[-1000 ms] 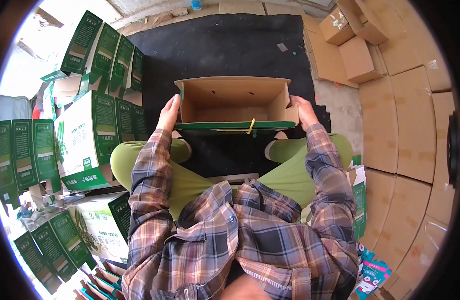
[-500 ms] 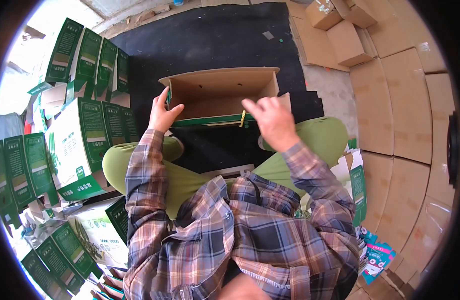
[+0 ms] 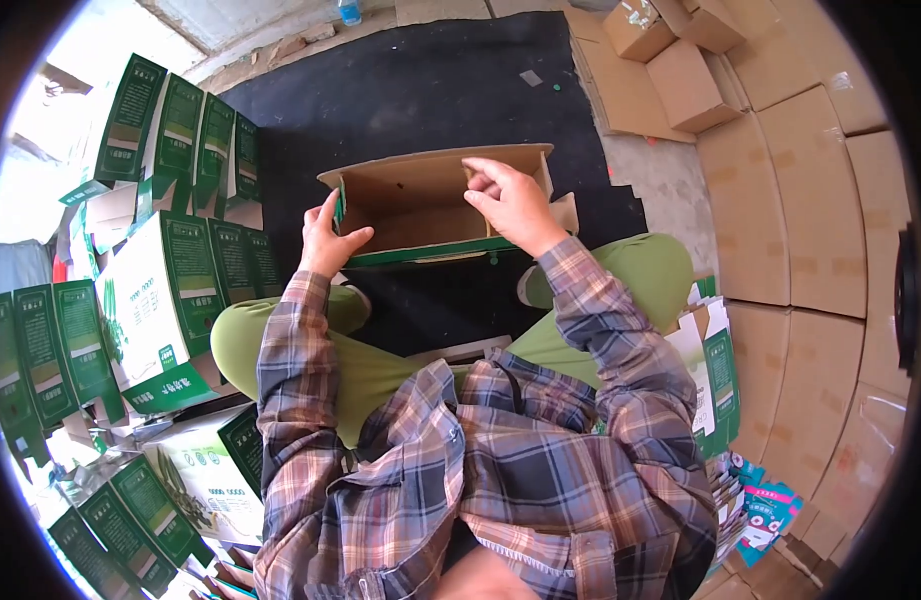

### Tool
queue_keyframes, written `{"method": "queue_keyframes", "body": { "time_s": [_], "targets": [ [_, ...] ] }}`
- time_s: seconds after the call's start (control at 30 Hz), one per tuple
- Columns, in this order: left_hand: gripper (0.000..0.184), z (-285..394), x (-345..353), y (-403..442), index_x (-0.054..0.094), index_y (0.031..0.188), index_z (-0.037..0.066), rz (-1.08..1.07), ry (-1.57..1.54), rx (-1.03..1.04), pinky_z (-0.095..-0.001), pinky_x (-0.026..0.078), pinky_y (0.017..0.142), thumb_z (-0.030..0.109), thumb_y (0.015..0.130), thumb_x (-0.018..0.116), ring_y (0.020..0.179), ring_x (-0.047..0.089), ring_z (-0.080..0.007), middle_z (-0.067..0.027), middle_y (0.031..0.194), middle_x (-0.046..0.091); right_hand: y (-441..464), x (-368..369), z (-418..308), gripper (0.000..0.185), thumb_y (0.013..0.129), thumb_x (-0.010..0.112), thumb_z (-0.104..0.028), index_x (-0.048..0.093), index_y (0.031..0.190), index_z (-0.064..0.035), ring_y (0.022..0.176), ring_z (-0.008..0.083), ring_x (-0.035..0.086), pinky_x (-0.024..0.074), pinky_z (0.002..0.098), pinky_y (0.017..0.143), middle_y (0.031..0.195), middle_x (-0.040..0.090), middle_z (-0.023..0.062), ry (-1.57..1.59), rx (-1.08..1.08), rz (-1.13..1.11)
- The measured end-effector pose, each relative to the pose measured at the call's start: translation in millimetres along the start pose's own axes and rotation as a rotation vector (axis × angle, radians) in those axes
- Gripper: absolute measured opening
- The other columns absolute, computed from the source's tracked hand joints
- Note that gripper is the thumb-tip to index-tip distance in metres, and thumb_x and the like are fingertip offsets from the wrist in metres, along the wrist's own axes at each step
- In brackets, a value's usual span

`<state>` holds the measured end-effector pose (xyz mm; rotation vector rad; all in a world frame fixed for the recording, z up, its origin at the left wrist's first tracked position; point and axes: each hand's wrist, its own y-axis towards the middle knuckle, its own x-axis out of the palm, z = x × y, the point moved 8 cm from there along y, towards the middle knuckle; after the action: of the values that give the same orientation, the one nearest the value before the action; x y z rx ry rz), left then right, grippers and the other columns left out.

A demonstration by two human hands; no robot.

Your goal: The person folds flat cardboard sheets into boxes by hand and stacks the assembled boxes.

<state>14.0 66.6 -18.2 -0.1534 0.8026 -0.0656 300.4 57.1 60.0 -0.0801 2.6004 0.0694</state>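
Observation:
An open cardboard box (image 3: 411,226), brown inside with a green outer edge, lies on the black mat in front of my crossed legs. My left hand (image 3: 328,243) grips its left near corner, thumb over the near rim and fingers along the left end. Over the right half of the box, my right hand (image 3: 518,207) is closed in a pinch by the far wall. A yellow cord (image 3: 488,229) shows at the near wall below that hand, and its end appears to be between my fingertips. A green dot (image 3: 494,258) sits just outside the near wall.
Green and white printed boxes (image 3: 186,290) stand in rows on my left. Brown cartons (image 3: 816,200) line the right side, with an open carton (image 3: 686,85) at the far right. Teal and pink packets (image 3: 766,515) lie by my right elbow.
My right hand has moved left and away from me, from the near rim to over the box by the far wall, and the cord has gone from hanging outside to inside. My left hand stays put.

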Motion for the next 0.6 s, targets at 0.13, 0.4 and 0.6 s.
{"method": "queue_keyframes", "body": {
  "time_s": [0.13, 0.4, 0.6],
  "targets": [
    [0.086, 6.3, -2.1, -4.6, 0.037, 0.139, 0.014, -0.041, -0.010, -0.045, -0.0363, 0.041, 0.097, 0.028, 0.066, 0.080, 0.112, 0.047, -0.0301, -0.0176, 0.121, 0.038, -10.2, -54.0, -22.6, 0.031, 0.080, 0.063, -0.008, 0.059, 0.111, -0.0083, 0.069, 0.0189, 0.059, 0.0483, 0.0293, 0.062, 0.083, 0.059, 0.0062, -0.109, -0.222, 0.207],
    [0.093, 9.0, 2.4, -6.0, 0.033, 0.140, 0.013, -0.073, 0.026, -0.005, -0.0359, 0.042, 0.096, 0.023, 0.062, 0.083, 0.110, 0.047, -0.0301, -0.0172, 0.120, 0.038, -48.8, -82.4, 108.4, 0.058, 0.078, 0.066, -0.036, 0.051, 0.123, -0.0040, 0.080, 0.0268, 0.063, 0.0495, 0.0370, 0.071, 0.090, 0.064, 0.0147, -0.368, 0.450, -0.074],
    [0.102, 7.2, 4.9, -7.4, 0.029, 0.142, 0.014, -0.125, -0.004, 0.015, -0.0367, 0.041, 0.098, 0.018, 0.057, 0.086, 0.112, 0.046, -0.0302, -0.0174, 0.122, 0.036, -36.9, -72.6, 132.0, 0.045, 0.076, 0.065, -0.020, 0.057, 0.115, -0.0008, 0.061, 0.0150, 0.061, 0.0497, 0.0309, 0.062, 0.081, 0.065, 0.0113, 0.064, 0.459, -0.111]
  ]
}}
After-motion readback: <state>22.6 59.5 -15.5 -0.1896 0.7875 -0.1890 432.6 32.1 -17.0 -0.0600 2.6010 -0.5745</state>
